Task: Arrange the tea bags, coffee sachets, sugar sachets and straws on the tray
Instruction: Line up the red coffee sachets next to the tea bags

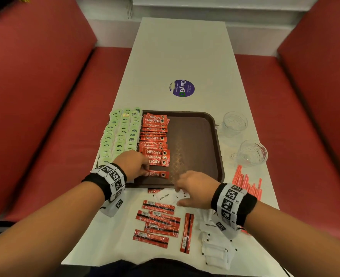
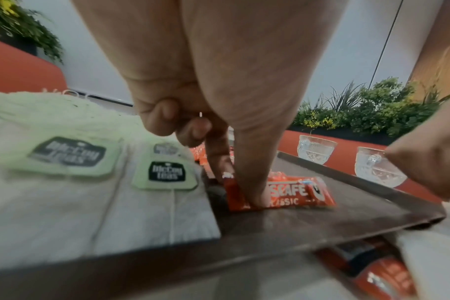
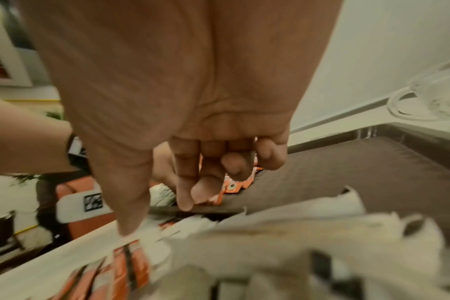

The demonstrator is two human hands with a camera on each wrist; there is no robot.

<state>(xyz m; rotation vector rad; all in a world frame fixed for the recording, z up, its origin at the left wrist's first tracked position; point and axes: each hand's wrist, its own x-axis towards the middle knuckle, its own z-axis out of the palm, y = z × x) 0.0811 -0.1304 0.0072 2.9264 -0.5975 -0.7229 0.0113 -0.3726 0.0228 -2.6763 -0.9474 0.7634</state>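
Observation:
A brown tray (image 1: 195, 146) carries rows of green tea bags (image 1: 121, 132) on its left and a column of red coffee sachets (image 1: 155, 140) beside them. My left hand (image 1: 146, 170) pinches one coffee sachet (image 2: 290, 192) between thumb and forefinger, low on the tray's near end below the column. My right hand (image 1: 178, 196) hovers over white sugar sachets (image 1: 165, 196) just in front of the tray. Its fingers (image 3: 206, 186) hang loosely curled and hold nothing, while the thumb tip touches a white sachet. Red straws (image 1: 247, 182) lie to the right of the tray.
Several loose coffee sachets (image 1: 159, 218) lie on the white table near me, with a heap of sugar sachets (image 1: 215, 242) to their right. Two glass cups (image 1: 233, 122) (image 1: 251, 152) stand right of the tray. Red benches flank the table.

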